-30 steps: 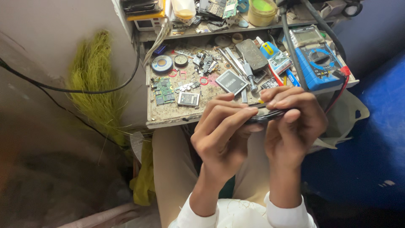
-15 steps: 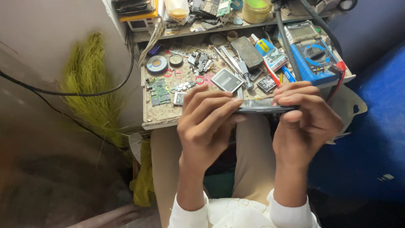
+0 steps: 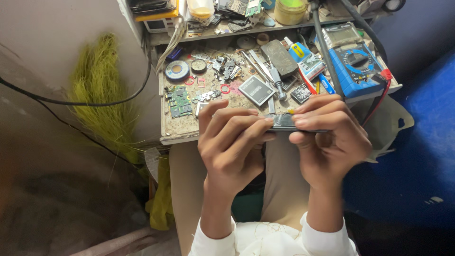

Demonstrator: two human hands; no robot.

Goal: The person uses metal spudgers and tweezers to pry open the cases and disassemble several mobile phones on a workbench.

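Observation:
Both of my hands hold one thin dark phone (image 3: 283,122) edge-on above my lap, just in front of the work table. My left hand (image 3: 232,142) pinches its left end with fingertips and thumb. My right hand (image 3: 327,137) wraps the right end, fingers curled over the top edge and thumb beneath. Most of the phone is hidden by my fingers.
The small dusty table (image 3: 180,130) carries a green circuit board (image 3: 179,100), a grey battery (image 3: 256,90), a solder reel (image 3: 177,69), screwdrivers, small parts and a blue multimeter (image 3: 356,66). A shelf (image 3: 246,29) stands behind. A yellow-green broom (image 3: 102,90) leans at the left; black cables cross the wall.
My hands have drawn apart along the phone, showing more of its edge, and have dropped slightly toward my lap. The view has shifted a little.

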